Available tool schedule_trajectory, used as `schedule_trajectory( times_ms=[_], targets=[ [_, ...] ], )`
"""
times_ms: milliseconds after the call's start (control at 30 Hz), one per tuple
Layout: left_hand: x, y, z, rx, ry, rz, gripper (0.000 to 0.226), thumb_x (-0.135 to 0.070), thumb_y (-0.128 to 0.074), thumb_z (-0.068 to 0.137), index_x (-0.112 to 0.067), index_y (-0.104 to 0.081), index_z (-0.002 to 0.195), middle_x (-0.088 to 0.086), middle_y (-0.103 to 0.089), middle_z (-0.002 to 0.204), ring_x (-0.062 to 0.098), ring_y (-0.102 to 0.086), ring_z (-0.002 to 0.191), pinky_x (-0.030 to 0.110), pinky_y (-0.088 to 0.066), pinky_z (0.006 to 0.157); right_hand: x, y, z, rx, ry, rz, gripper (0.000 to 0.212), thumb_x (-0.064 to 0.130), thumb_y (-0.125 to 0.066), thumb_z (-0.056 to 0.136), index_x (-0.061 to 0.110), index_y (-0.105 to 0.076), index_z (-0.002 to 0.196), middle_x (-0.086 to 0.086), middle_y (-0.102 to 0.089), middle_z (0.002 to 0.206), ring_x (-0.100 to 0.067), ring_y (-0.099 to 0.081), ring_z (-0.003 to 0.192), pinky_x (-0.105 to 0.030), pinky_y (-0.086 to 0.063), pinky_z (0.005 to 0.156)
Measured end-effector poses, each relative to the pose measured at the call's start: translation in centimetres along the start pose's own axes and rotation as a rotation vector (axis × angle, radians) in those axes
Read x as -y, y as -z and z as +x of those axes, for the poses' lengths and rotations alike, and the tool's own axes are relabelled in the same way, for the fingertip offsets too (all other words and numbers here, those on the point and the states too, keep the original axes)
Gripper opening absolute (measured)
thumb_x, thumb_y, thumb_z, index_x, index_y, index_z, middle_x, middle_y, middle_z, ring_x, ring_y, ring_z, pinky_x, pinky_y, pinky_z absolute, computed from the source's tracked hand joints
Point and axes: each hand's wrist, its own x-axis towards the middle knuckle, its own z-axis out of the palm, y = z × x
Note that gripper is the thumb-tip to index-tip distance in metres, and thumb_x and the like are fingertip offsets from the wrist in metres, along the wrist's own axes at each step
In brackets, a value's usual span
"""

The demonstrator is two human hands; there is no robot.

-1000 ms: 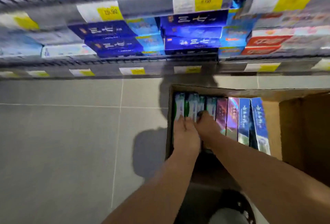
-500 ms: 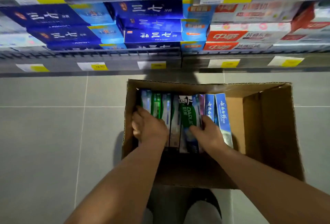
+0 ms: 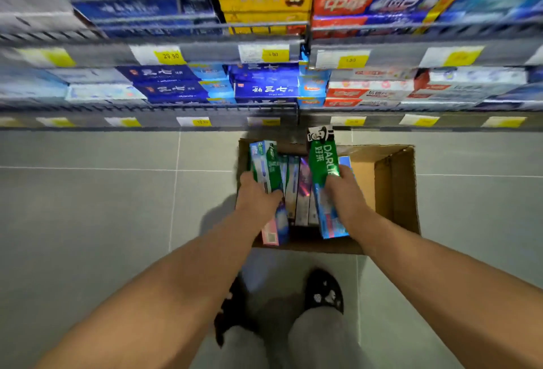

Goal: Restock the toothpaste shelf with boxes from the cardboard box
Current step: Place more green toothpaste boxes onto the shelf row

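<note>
Now both bundles are up out of the cardboard box [image 3: 393, 192], where half a second ago my hands were only digging down among the packs standing in it. That means the picking is done for this round, and I judge the next step is the carry to the shelf.

My right hand [image 3: 346, 195] is wrapped around the green Darlie toothpaste box [image 3: 323, 163], with at least one more box pressed behind it. Its long axis runs away from me, the black-and-white end toward the shelving, the blue end toward my wrist and tipped a little to my right. My left hand [image 3: 258, 195] grips a second bundle [image 3: 266, 163] of green and white boxes, lying nearly parallel, far end leaning slightly left, pink end sticking out below my palm. Both sets sit over the left part of the carton, above the few packs left standing [image 3: 299, 189] between them.

Beyond the carton the bottom shelf [image 3: 264, 122] carries yellow price tags; blue and red boxes fill the tiers above. The floor tiles [image 3: 88, 221] are grey.
</note>
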Motion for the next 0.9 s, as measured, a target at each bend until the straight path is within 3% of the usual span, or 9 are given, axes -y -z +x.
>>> schedule_trajectory(
  times_ms=[100,200,333,500,567,633,767,800,900],
  targets=[
    [-5.6,6.0,-5.7,-0.056,-0.032,-0.134,0.038,-0.004,-0.066,0.081,-0.005,-0.041,0.110,0.000,-0.051,0.086,0.014,-0.050,0.081,0.022,-0.040,0.059,6.5,0.0,-5.1,0.077,0.086,-0.037,0.021,0.006,-0.047,0.090,0.011,-0.041,0.109,-0.004,-0.048,0.075,-0.013,-0.045,0.060,-0.022,-0.037,0.049],
    [-10.8,13.1,-11.4,-0.127,-0.054,-0.234,0.041,-0.009,-0.070,0.075,-0.004,-0.049,0.110,0.006,-0.062,0.092,0.018,-0.054,0.079,0.021,-0.039,0.061,14.5,-0.7,-11.1,0.147,0.200,-0.112,0.035,0.012,-0.058,0.089,0.011,-0.040,0.119,-0.001,-0.054,0.087,-0.010,-0.051,0.070,-0.022,-0.041,0.057],
    [-15.6,21.1,-17.7,-0.144,-0.075,-0.368,0.054,-0.028,-0.067,0.046,-0.012,-0.057,0.096,0.010,-0.065,0.086,0.020,-0.059,0.072,0.032,-0.050,0.066,23.8,-2.6,-17.9,0.183,0.391,-0.190,0.029,0.014,-0.072,0.079,0.017,-0.050,0.098,-0.001,-0.059,0.078,-0.005,-0.055,0.059,-0.016,-0.043,0.050],
    [-20.2,32.6,-25.6,-0.195,-0.160,-0.614,0.023,-0.011,-0.060,0.065,-0.010,-0.051,0.087,0.008,-0.051,0.065,0.010,-0.049,0.036,0.015,-0.042,0.045,34.1,-7.2,-25.5,0.215,0.656,-0.311,0.039,0.018,-0.075,0.076,0.018,-0.049,0.105,0.006,-0.058,0.087,-0.010,-0.054,0.075,-0.019,-0.041,0.064],
    [-21.6,37.9,-27.8,-0.231,-0.215,-0.668,0.033,-0.016,-0.061,0.061,-0.010,-0.049,0.091,0.006,-0.051,0.065,0.012,-0.046,0.034,0.015,-0.038,0.043,38.2,-9.8,-28.8,0.241,0.743,-0.365,0.040,0.022,-0.075,0.077,0.019,-0.052,0.109,0.005,-0.059,0.092,-0.014,-0.056,0.081,-0.024,-0.041,0.067],
    [-22.3,43.0,-30.1,-0.258,-0.283,-0.704,0.018,-0.010,-0.060,0.074,-0.011,-0.049,0.088,0.003,-0.052,0.056,0.010,-0.044,0.029,0.012,-0.033,0.038,41.8,-12.8,-32.2,0.273,0.851,-0.436,0.037,0.018,-0.073,0.079,0.017,-0.056,0.111,0.003,-0.060,0.093,-0.014,-0.055,0.083,-0.020,-0.039,0.064],
    [-23.0,52.8,-33.8,-0.304,-0.416,-0.798,0.013,-0.011,-0.064,0.080,-0.015,-0.052,0.078,-0.004,-0.055,0.040,0.008,-0.049,0.028,0.013,-0.042,0.039,47.5,-19.4,-37.6,0.303,1.112,-0.521,0.029,0.007,-0.075,0.074,0.012,-0.065,0.102,-0.006,-0.066,0.090,-0.012,-0.057,0.079,-0.018,-0.041,0.070],
    [-22.9,55.2,-34.6,-0.312,-0.427,-0.819,0.017,-0.017,-0.069,0.075,-0.014,-0.055,0.084,-0.001,-0.059,0.048,0.012,-0.053,0.034,0.019,-0.049,0.046,48.7,-21.1,-39.2,0.298,1.158,-0.537,0.026,0.005,-0.075,0.074,0.013,-0.066,0.098,-0.007,-0.066,0.087,-0.008,-0.055,0.075,-0.017,-0.041,0.067],
    [-22.7,63.2,-36.9,-0.331,-0.492,-0.806,0.074,-0.033,-0.076,0.047,-0.008,-0.054,0.113,0.009,-0.064,0.075,0.020,-0.061,0.049,0.031,-0.054,0.057,52.4,-26.8,-43.6,0.276,1.260,-0.562,0.029,0.015,-0.075,0.076,0.015,-0.064,0.103,-0.006,-0.060,0.087,-0.005,-0.051,0.077,-0.022,-0.034,0.065]
  ],
)
